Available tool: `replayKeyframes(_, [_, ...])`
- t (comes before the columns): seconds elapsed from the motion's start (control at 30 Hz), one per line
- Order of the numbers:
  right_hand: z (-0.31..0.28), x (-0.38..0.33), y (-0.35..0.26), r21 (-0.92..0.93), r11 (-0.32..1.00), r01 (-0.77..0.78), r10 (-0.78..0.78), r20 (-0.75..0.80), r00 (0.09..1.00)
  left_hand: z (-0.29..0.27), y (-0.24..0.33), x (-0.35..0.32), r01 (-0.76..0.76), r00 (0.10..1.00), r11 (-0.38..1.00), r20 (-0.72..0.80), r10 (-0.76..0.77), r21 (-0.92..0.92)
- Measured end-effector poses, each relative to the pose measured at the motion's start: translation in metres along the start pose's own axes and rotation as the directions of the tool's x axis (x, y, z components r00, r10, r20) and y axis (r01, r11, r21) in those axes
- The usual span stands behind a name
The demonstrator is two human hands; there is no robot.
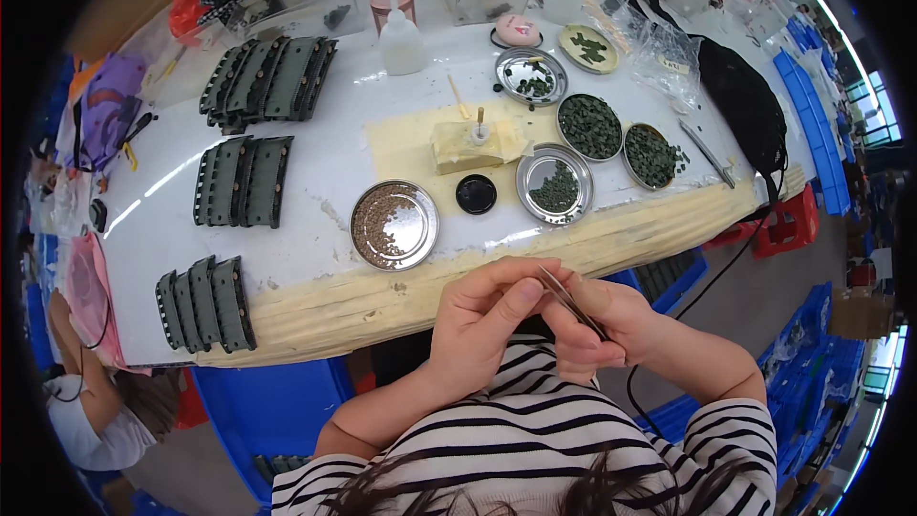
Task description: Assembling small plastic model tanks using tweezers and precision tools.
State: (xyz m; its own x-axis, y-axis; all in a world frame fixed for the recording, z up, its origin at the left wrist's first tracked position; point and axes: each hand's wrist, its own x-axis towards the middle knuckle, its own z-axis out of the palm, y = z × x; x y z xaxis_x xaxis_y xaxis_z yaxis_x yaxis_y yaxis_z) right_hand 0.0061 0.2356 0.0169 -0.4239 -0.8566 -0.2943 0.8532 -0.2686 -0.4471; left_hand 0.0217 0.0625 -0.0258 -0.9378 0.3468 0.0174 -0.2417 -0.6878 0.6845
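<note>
My right hand point(602, 330) grips a pair of metal tweezers point(570, 300), held close to my chest below the table edge. The tweezer tips point up and left toward my left hand point(487, 311). That hand's thumb and fingers pinch together right at the tips; whatever small part sits between them is hidden. Closest on the table are a round metal dish of brown parts point(394, 225), a small black round lid point(476, 194) and a metal dish of dark green parts point(555, 183).
The white table point(315, 162) has a taped yellowish front edge. Stacks of dark ribbed trays point(243, 182) lie at left. More dishes of green parts point(589, 126), a white bottle point(402, 40), a yellow block with a small vial point(475, 141), plastic bags and a black cloth stand behind. Another person sits at far left.
</note>
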Motion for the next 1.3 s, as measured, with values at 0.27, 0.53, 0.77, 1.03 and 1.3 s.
replayKeyframes(0.27, [0.008,0.020,0.002,-0.054,0.998,0.045,-0.045,0.000,0.999,-0.007,0.009,-0.002,0.039,0.996,0.990,-0.080,-0.050,-0.137])
replayKeyframes(0.53, [0.007,0.025,0.004,-0.005,0.997,0.072,-0.071,0.075,0.995,-0.003,0.016,-0.001,0.019,0.995,0.996,-0.095,-0.028,-0.090])
replayKeyframes(0.77, [0.007,0.029,0.004,-0.008,0.997,0.079,-0.078,0.071,0.994,-0.003,0.024,0.000,-0.046,0.995,0.998,-0.088,0.049,0.038])
replayKeyframes(1.03, [0.022,0.022,-0.013,-0.788,0.558,0.259,-0.347,0.062,0.936,-0.019,0.048,-0.011,-0.317,0.929,0.929,-0.133,0.344,0.190])
replayKeyframes(1.3, [0.034,0.049,-0.022,-0.674,-0.643,0.365,-0.448,0.717,0.535,-0.013,0.057,-0.014,-0.169,0.962,0.968,-0.244,0.122,-0.183])
